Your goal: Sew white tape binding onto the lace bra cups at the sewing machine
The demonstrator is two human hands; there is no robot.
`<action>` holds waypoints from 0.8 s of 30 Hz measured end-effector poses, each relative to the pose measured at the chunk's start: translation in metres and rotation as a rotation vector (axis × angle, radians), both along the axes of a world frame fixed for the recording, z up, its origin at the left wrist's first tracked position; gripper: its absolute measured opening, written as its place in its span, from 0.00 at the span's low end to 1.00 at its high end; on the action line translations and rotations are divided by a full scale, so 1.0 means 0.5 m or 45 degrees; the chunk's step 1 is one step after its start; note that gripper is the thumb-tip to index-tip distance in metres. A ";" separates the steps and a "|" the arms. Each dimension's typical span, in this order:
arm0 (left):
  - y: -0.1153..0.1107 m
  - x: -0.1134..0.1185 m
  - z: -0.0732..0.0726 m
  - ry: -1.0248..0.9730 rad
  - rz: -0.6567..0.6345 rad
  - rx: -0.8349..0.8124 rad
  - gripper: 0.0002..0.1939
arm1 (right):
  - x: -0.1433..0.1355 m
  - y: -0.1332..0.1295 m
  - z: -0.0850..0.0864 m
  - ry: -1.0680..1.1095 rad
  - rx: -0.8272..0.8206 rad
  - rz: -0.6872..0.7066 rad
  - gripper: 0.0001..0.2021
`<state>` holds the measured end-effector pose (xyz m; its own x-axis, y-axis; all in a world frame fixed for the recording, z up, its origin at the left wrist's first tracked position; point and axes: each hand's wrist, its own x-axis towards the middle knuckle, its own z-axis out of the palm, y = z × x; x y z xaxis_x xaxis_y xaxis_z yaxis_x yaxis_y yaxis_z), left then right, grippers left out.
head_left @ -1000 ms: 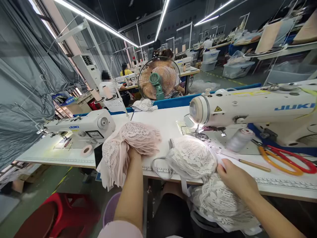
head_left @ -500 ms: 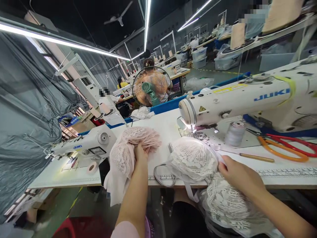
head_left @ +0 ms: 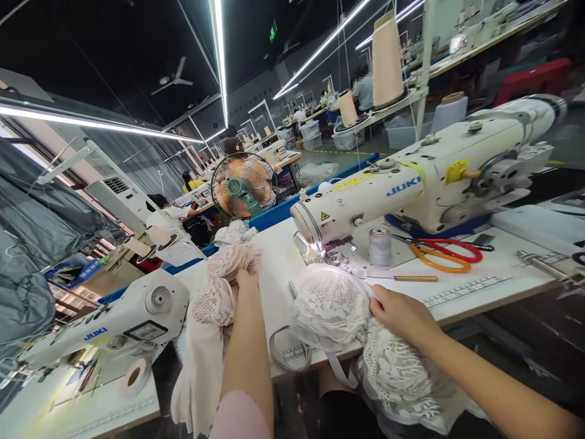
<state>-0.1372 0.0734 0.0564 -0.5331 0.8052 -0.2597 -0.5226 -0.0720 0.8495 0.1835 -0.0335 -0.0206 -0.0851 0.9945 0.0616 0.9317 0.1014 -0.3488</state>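
Right fingers (head_left: 380,295) pinch white lace cup (head_left: 333,302)

Left hand (head_left: 247,278) partly hidden in pinkish lace bundle (head_left: 214,302), 1 tabletop (head_left: 119,393) cut off at lower left

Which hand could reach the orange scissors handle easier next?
Probably the right hand: it is nearer the orange scissors handle. It would have to let go of the white lace piece first. The left hand is farther away, at the pink lace pile.
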 end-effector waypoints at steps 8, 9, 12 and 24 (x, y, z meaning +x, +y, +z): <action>-0.212 0.109 -0.073 0.531 -0.432 -0.016 0.16 | 0.001 -0.003 -0.001 -0.014 -0.048 -0.001 0.11; -0.234 0.114 -0.084 0.563 -0.456 -0.043 0.15 | 0.001 -0.004 -0.001 -0.021 -0.054 -0.002 0.11; -0.271 0.128 -0.106 0.554 -0.563 -0.132 0.09 | 0.000 -0.009 0.002 -0.043 -0.066 0.000 0.11; -0.278 0.166 -0.069 0.359 -0.614 -0.094 0.19 | -0.101 -0.145 -0.011 0.323 -0.185 0.230 0.09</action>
<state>-0.0541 -0.0655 0.0220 -0.1664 0.9601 -0.2249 -0.2336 0.1832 0.9549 0.1328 -0.1061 -0.0261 -0.2606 0.9647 -0.0379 0.7848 0.1888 -0.5903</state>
